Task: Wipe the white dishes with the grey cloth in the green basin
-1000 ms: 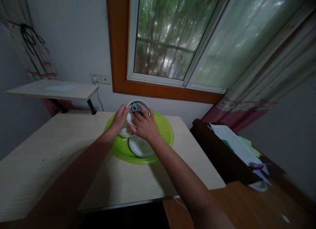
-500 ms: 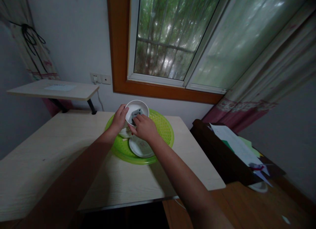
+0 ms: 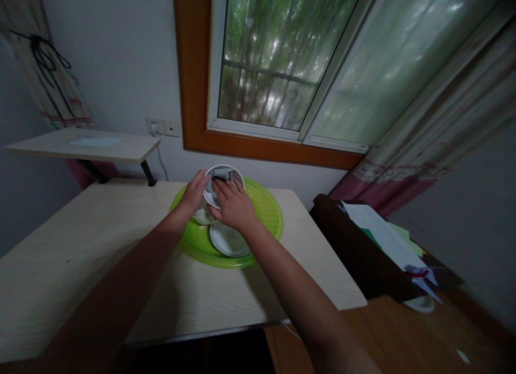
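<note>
My left hand (image 3: 194,193) grips the left rim of a white bowl (image 3: 213,200), which is tilted with its inside towards me. Inside the bowl lies a grey-blue cloth (image 3: 222,173), spread against the far wall. The fingers of my right hand (image 3: 236,203) reach in over the rim and press the cloth to the bowl, with the thumb near the lower rim. Below is a round green plastic basket (image 3: 268,215). It holds a white plate (image 3: 228,241) under my right wrist and another white dish (image 3: 203,216), partly hidden by my hands.
The basket stands on a pale wooden table (image 3: 100,239). A small raised shelf (image 3: 88,145) with a paper on it is at the back left. Behind are the wall and a window (image 3: 282,67). To the right, papers (image 3: 379,229) lie on a dark piece of furniture.
The cloth has gone from a bunched lump in the bowl's middle to spread along its far wall. My right hand's fingers have stretched out further into the bowl. My left hand keeps its grip.
</note>
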`<action>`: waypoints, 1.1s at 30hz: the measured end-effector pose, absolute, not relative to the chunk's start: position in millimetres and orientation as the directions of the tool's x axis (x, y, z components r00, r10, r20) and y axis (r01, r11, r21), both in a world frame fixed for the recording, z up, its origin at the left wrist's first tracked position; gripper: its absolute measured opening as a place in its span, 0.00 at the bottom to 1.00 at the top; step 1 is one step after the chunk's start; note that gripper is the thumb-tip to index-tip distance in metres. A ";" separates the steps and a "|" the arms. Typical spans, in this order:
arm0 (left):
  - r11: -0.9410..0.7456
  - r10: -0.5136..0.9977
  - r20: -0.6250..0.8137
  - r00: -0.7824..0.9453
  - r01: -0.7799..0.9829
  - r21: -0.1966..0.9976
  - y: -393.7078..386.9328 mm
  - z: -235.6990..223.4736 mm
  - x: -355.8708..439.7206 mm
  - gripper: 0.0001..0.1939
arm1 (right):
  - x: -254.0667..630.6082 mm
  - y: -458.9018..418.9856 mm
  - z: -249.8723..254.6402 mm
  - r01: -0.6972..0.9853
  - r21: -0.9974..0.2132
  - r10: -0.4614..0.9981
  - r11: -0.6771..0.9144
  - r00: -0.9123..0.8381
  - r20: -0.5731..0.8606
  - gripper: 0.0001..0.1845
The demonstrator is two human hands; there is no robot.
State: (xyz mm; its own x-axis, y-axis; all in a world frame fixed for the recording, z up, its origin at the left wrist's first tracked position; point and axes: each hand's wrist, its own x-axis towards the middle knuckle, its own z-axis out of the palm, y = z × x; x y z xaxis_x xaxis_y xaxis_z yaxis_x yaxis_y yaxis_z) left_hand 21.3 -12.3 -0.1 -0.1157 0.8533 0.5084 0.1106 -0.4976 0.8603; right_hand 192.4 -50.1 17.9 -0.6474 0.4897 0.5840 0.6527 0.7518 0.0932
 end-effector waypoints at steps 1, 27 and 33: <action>-0.492 0.856 0.502 -0.119 0.104 0.864 -12.9 0.2 21.6 0.16 | 192.9 -49.8 18.6 0.669 0.090 0.500 0.738 -0.631 0.594 0.36; -0.497 0.829 0.509 -0.232 0.113 0.860 -13.5 -0.4 15.6 0.18 | 212.4 -43.3 13.7 0.609 -0.110 0.500 0.785 -0.519 0.693 0.12; -0.483 0.839 0.504 -0.207 0.144 0.864 -17.4 -0.5 15.1 0.20 | 209.0 -34.8 9.5 0.650 -0.212 0.590 0.730 -0.443 0.675 0.09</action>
